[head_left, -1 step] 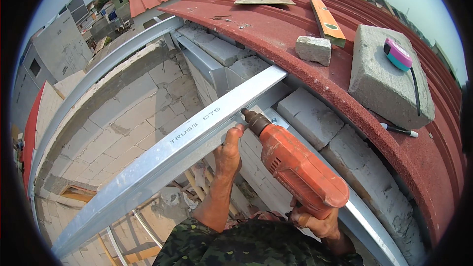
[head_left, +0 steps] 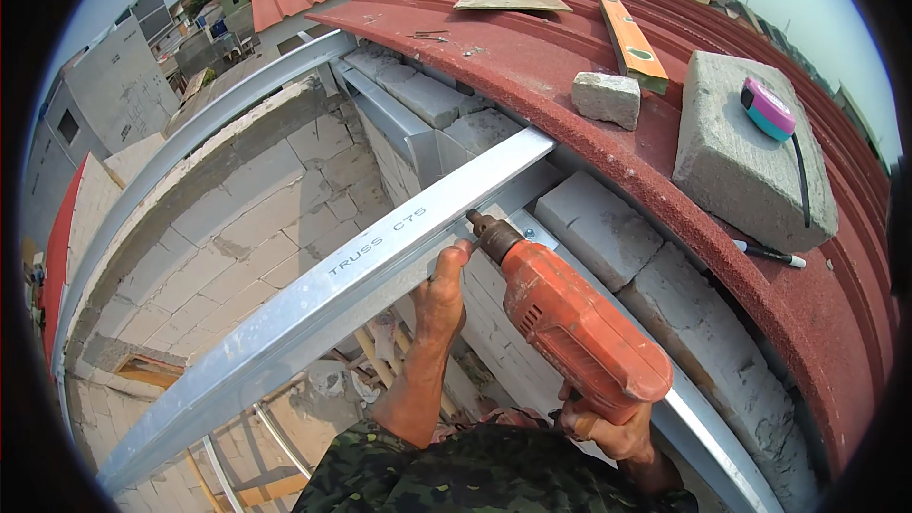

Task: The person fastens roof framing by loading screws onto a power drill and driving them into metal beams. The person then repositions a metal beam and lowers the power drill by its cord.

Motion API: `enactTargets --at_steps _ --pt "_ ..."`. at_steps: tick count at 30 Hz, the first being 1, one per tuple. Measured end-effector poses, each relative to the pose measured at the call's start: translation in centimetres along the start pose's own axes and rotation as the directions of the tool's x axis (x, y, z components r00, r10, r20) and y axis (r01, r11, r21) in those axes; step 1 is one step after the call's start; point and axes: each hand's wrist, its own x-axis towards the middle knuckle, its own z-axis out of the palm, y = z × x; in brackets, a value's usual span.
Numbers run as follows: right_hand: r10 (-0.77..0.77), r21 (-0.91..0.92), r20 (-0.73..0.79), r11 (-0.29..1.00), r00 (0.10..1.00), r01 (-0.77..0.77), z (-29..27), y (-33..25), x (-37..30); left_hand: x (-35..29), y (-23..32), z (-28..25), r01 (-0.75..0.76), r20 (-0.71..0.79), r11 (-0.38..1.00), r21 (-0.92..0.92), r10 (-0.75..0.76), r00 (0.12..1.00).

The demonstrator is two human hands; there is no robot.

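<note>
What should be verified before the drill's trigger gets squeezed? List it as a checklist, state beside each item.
1. Right hand grips the handle of the orange drill: ok.
2. Drill nose set against the lower edge of the metal truss beam: ok.
3. Left hand braces the beam clear of the drill nose: not ok, fingertips sit right beside the chuck.
4. Bit or screw seated squarely: cannot tell, the tip is hidden behind the beam.
5. Loose things on the red roof sheet lie apart from the work: ok; small block, large block with tape measure, pen and level.
6. Hands gloved: not ok, both bare.
</note>
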Motion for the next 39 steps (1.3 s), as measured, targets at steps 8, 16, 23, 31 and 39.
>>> enactTargets --at_steps 8,16,23,31,39 --pt "-0.047 0.007 -0.029 0.999 0.998 0.047 0.8 -0.4 0.3 -0.3 0.8 0.1 0.049 0.021 0.995 -0.091 -0.047 0.999" --pt "0.102 0.111 -0.029 0.989 0.994 -0.098 0.1 -0.2 -0.2 -0.4 0.8 0.0 0.022 0.031 0.995 -0.094 -0.019 0.999" --pt "0.118 0.090 -0.028 0.989 0.993 -0.115 0.0 -0.1 -0.3 -0.2 0.6 0.1 0.023 0.046 0.997 -0.072 -0.020 0.999" --pt "0.107 0.064 -0.047 0.993 0.993 -0.104 0.1 -0.1 -0.3 -0.4 1.2 0.2 0.011 0.033 0.996 -0.088 -0.008 0.999" --pt "0.100 0.002 -0.058 0.995 0.993 -0.100 0.5 -0.8 0.0 -0.2 0.7 0.0 -0.029 0.047 0.998 -0.057 0.031 0.998"
